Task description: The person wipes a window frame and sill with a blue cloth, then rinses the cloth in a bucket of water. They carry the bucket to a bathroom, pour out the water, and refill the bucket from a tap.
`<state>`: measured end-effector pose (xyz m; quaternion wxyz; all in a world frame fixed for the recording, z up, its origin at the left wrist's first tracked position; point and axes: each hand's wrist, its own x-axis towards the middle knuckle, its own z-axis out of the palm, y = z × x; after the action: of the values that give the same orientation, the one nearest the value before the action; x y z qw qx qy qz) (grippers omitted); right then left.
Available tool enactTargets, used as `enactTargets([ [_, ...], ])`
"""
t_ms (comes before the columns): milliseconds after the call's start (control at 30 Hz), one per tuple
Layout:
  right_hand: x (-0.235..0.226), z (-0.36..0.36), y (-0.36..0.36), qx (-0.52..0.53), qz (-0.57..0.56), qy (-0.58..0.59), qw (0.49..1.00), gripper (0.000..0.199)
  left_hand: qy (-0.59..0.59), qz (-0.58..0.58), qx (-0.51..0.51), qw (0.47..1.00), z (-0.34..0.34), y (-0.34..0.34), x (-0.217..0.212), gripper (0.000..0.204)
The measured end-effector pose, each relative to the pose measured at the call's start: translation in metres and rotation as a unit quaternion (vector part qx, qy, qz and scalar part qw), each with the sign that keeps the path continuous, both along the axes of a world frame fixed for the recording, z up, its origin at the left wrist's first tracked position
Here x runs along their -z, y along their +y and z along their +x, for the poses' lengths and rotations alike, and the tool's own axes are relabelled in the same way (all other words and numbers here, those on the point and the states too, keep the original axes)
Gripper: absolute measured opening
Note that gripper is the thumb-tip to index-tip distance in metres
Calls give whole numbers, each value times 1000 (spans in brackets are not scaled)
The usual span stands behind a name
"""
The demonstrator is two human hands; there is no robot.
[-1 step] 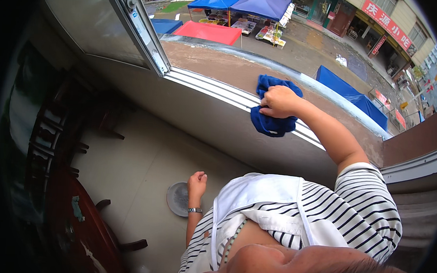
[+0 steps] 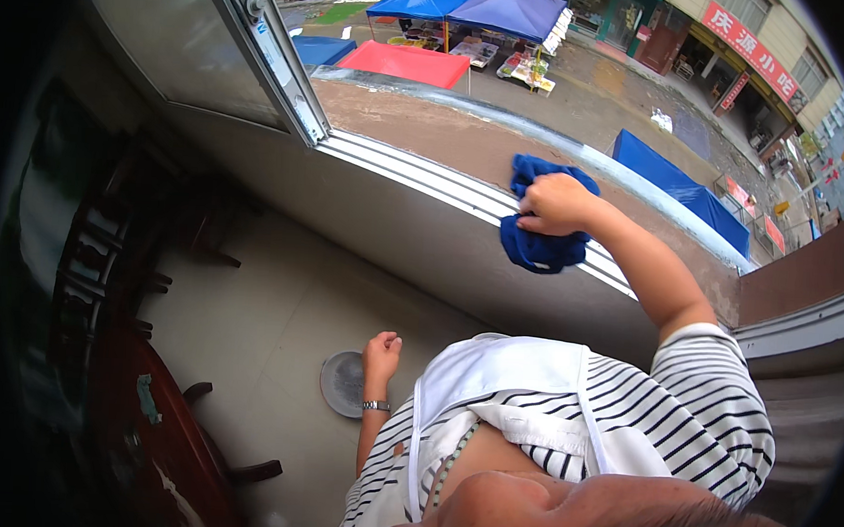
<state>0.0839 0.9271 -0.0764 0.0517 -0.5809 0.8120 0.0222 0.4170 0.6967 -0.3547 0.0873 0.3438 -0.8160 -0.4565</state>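
One cloth across window track

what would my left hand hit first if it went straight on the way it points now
Probably the wall below the window track; depth is unclear, so if the left hand angles downward, the tiled floor could come first.

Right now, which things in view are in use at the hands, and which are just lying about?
In use:
- blue cloth, bunched in the right hand
- pale window track, running beneath the cloth

Just about:
- round grey object, beside the left hand in view; contact unclear
- dark wooden chair
- red-brown table
- red canopy, outside
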Motion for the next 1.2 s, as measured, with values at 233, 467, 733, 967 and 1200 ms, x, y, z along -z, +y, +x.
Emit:
enactTargets([
  [233, -123, 50, 110, 14, -154, -252, 955, 30, 73, 284, 94, 951, -43, 74, -3, 26],
  [467, -119, 91, 54, -165, -303, -368, 863, 29, 383, 311, 232, 839, -109, 157, -186, 70],
  [733, -75, 192, -67, -325, -246, -440, 801, 10, 485, 447, -48, 750, 21, 121, -196, 54],
  [967, -13, 299, -165, -124, -228, -731, 631, 7, 317, 304, -365, 821, 214, 97, -153, 40],
  [1200, 26, 460, -233, -129, -174, -814, 539, 6, 368, 211, -529, 735, 377, 89, -160, 31],
])
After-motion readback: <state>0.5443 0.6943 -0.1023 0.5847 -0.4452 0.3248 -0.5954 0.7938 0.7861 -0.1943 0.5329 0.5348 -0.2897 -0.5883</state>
